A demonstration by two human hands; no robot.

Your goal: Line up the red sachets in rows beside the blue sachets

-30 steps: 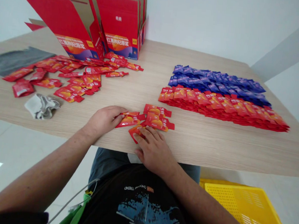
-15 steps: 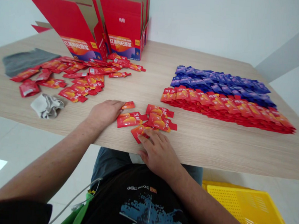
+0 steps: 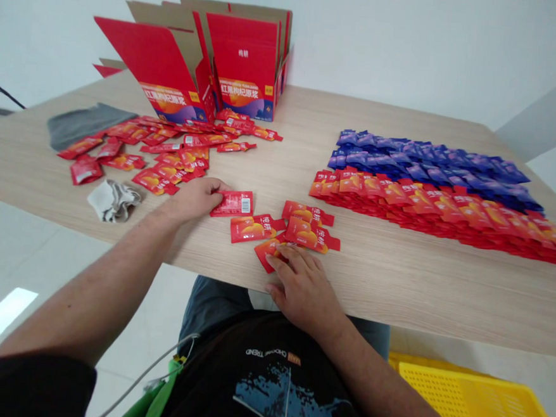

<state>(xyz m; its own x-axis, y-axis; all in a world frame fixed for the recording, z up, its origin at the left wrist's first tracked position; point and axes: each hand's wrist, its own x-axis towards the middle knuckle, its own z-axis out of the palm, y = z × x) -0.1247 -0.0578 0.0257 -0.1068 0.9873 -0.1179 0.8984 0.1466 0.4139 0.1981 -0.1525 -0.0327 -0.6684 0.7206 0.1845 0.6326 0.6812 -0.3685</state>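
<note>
My left hand pinches the edge of a red sachet lying back side up on the wooden table. My right hand rests with fingers flat on another red sachet near the table's front edge. Three more red sachets lie face up between and just beyond the hands.
A neat block of red sachets and blue sachets fills the right side. Loose red sachets lie scattered at left, by a grey cloth and a crumpled white cloth. Open red cartons stand behind. A yellow crate sits on the floor.
My left hand has drawn one sachet out to the left and turned it back side up. My right hand stays on its sachet. The camera has shifted a little to the left.
</note>
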